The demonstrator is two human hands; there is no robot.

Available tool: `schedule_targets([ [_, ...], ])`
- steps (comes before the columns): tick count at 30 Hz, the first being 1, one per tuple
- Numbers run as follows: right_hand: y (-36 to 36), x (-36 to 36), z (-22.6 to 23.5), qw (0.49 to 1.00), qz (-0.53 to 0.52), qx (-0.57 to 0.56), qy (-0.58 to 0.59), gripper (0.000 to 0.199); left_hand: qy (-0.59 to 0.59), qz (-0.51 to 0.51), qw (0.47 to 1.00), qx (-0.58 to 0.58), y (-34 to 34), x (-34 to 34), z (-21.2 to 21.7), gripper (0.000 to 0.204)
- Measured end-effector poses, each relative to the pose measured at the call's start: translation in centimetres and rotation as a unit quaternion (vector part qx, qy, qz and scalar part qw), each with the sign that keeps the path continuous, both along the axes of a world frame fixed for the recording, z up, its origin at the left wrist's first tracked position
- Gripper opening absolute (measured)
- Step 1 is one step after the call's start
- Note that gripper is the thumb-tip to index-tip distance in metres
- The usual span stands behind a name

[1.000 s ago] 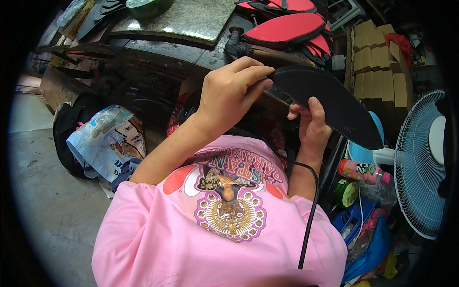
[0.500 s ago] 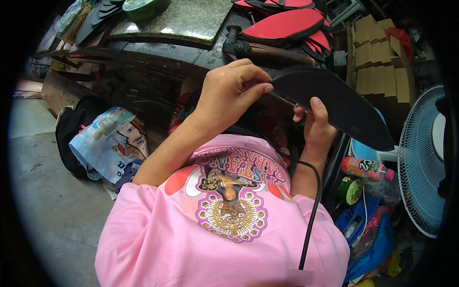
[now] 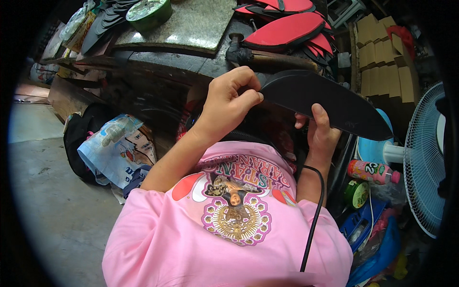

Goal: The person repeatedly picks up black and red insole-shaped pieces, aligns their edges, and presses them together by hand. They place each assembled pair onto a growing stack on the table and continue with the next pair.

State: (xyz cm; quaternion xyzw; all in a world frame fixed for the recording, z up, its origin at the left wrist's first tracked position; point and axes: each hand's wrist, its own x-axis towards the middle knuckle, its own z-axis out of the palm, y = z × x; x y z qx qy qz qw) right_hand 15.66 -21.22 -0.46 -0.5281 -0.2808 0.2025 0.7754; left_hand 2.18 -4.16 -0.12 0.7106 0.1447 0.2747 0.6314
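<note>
A: What's gripped?

B: The right hand [image 3: 323, 131] clasps a black sole-shaped piece [image 3: 327, 93] at its lower edge, thumb across the face; the left hand [image 3: 224, 98] pinches its left end. The piece hangs in the air before the workbench [image 3: 167, 60].

A: Anything in the way?

B: The piece hides some right-hand fingers, and a black cable [image 3: 313, 225] loops across that forearm. Beyond lie a hammer-like tool [image 3: 282, 60], red sole-shaped pieces [image 3: 284, 33], a stone slab [image 3: 201, 21] and a green tub [image 3: 150, 16]. Rightward: fan [image 3: 425, 158], pink bottle [image 3: 373, 171], green tin [image 3: 357, 193].

A: Changed since half a second ago?

B: The black piece lies flatter, left end lower, right end higher. Same grips.

A: Counts?

B: One black piece in hand, one tool, tub, fan, bottle and tin. The red ones overlap too much to count.
</note>
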Motion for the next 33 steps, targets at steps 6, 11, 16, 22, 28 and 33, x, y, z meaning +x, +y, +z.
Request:
schedule_targets([
  [6, 0.0, 0.3, -0.4, 1.000, -0.007, 0.002, 0.017, 0.019, -0.009, 0.038, 0.991, 0.131, -0.2, -0.1, 0.9, 0.008],
  [11, -0.1, 0.4, -0.3, 1.000, -0.005, 0.001, 0.001, 0.019, -0.032, 0.105, 0.974, 0.198, -1.0, 0.3, 1.5, 0.008],
  [16, -0.3, 0.1, -0.3, 1.000, -0.017, -0.002, -0.004, 0.018, -0.026, 0.099, 0.970, 0.222, -1.0, 0.5, 1.5, 0.011],
  [22, -0.6, 0.0, -0.1, 1.000, -0.024, -0.017, -0.003, 0.019, 0.019, 0.075, 0.977, 0.198, -1.5, 0.6, 1.0, 0.006],
  [28, -0.5, -0.2, -0.3, 0.999, -0.025, -0.026, 0.013, 0.019, 0.008, 0.041, 0.989, 0.144, -1.0, 0.8, 0.6, 0.007],
  [33, -0.6, 0.1, -0.5, 1.000, -0.016, -0.012, -0.003, 0.018, -0.027, 0.076, 0.983, 0.163, -1.4, 0.8, 0.8, 0.007],
])
